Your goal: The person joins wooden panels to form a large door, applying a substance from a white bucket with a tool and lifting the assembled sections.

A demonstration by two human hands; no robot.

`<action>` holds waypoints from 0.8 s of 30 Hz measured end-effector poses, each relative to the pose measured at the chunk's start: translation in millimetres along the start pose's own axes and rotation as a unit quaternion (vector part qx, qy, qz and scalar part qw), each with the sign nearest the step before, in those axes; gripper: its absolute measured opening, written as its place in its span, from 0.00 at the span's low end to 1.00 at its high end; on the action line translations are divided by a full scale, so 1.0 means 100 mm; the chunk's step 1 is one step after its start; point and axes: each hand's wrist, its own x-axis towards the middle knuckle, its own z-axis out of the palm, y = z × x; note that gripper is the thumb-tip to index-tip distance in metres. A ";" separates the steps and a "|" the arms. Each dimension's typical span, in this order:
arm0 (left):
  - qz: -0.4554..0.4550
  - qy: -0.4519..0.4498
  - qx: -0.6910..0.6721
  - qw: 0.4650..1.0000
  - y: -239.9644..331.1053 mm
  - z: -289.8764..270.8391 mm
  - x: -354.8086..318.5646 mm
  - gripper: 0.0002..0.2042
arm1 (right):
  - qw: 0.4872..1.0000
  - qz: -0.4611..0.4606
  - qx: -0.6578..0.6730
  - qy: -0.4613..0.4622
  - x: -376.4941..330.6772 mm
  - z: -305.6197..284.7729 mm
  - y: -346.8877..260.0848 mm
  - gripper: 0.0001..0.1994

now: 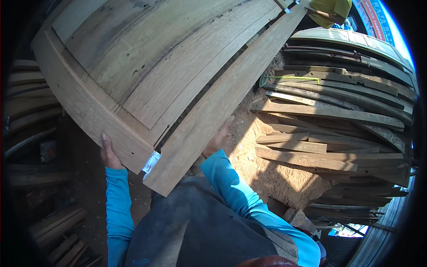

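A large panelled wooden door (pixel 178 58) slants across the upper left, held up in front of my body. My left hand (pixel 110 153) grips the edge of its near rail (pixel 89 107), thumb on top and the other fingers hidden beneath. My right hand (pixel 219 141) is under the outer edge of the long side board (pixel 222 98), its fingers partly hidden by the wood. A gap runs between this board and the panels. White, shiny material (pixel 152 164) shows at the near corner joint.
At the far end, another person in a yellow shirt (pixel 331 11) has a hand near the door. Stacked timber (pixel 329 111) lies at the right, beside sawdust-covered ground (pixel 284 178). A green-handled tool (pixel 293 78) rests there. More boards (pixel 33 102) are piled at the left.
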 end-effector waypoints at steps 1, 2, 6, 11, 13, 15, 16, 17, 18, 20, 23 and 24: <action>0.006 -0.008 -0.008 1.000 0.02 -0.02 0.01 0.36 | 0.999 -0.003 -0.018 -0.033 0.00 0.23 0.02 0.50; -0.003 -0.012 -0.010 1.000 0.04 -0.07 -0.04 0.36 | 0.998 0.007 -0.036 -0.048 -0.08 0.28 0.08 0.49; -0.008 0.000 -0.009 1.000 0.06 -0.05 -0.03 0.34 | 0.995 0.057 -0.035 -0.080 0.04 -0.34 0.08 0.54; 0.049 0.047 0.065 0.996 0.11 -0.05 -0.08 0.36 | 0.994 -0.009 -0.060 0.094 0.20 -0.92 -0.17 0.58; 0.034 0.048 0.055 0.997 0.07 0.04 -0.07 0.35 | 0.997 0.013 -0.010 0.070 0.29 -0.79 -0.13 0.56; -0.001 -0.014 -0.005 1.000 0.04 0.01 -0.05 0.34 | 0.984 -0.091 -0.127 0.081 0.14 0.09 0.07 0.50; 0.006 -0.041 -0.015 0.999 0.08 0.05 -0.08 0.35 | 0.979 -0.142 -0.102 0.101 0.22 0.17 0.08 0.47; -0.010 -0.029 -0.010 0.999 0.15 0.14 -0.15 0.36 | 0.991 -0.109 -0.072 0.030 0.32 0.13 0.11 0.48; -0.009 -0.017 0.000 1.000 0.09 0.08 -0.09 0.37 | 0.996 -0.061 -0.050 -0.040 0.35 0.03 0.11 0.50; -0.005 0.009 0.026 1.000 -0.02 -0.09 -0.04 0.38 | 0.998 0.045 -0.038 -0.027 0.35 -0.20 0.03 0.52; 0.011 0.017 0.032 0.999 -0.03 -0.11 0.01 0.39 | 0.995 0.098 -0.032 0.017 0.50 -0.66 -0.13 0.56; 0.016 0.015 0.031 0.999 -0.02 -0.06 -0.01 0.40 | 0.995 0.077 -0.035 0.055 0.53 -0.83 -0.26 0.57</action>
